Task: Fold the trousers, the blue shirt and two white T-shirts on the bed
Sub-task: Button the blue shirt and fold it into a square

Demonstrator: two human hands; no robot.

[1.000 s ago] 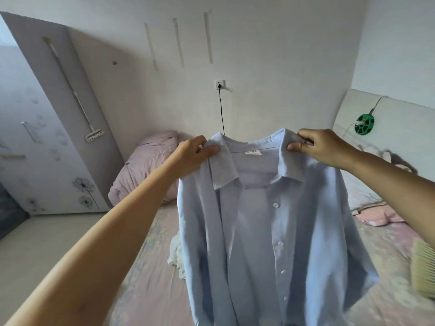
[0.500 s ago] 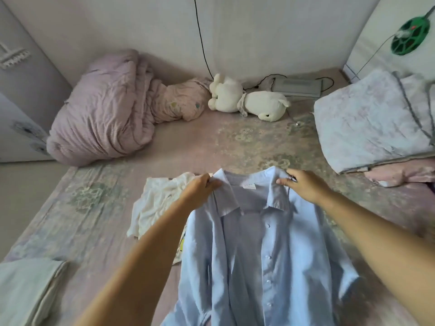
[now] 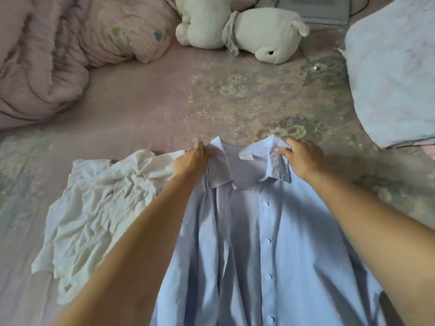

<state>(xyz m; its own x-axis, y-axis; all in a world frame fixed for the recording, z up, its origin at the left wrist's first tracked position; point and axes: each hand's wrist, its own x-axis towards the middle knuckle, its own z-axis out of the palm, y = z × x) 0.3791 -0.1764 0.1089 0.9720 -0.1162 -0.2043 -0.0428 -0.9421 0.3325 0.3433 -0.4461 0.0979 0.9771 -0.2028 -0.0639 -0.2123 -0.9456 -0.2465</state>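
The blue shirt (image 3: 270, 243) is being held by its collar in the lower centre of the frame, front side up with its button placket facing the camera, and its body is running down out of the bottom edge. The left shoulder end of the collar is being pinched by the left hand (image 3: 190, 161), the thumb lying on top of the fabric and the fingers curled beneath it, while the right end of the collar is being gripped by the right hand (image 3: 303, 158), whose thumb is pressing down on the collar fold. Whether the collar is resting on the bed (image 3: 146, 109) or being kept just above it cannot be told. A white label (its print too small to read) is being shown inside the neck. Just left of the shirt, in the lower left of the frame, a crumpled heap of white T-shirts (image 3: 98, 208) is lying on the patterned sheet, partly crossed by the left forearm. At the upper left a pink quilt (image 3: 42, 67) is bunched, at the top centre a white plush toy (image 3: 244, 29) is lying on its side, and at the upper right a pale folded blanket (image 3: 395, 78) is resting.
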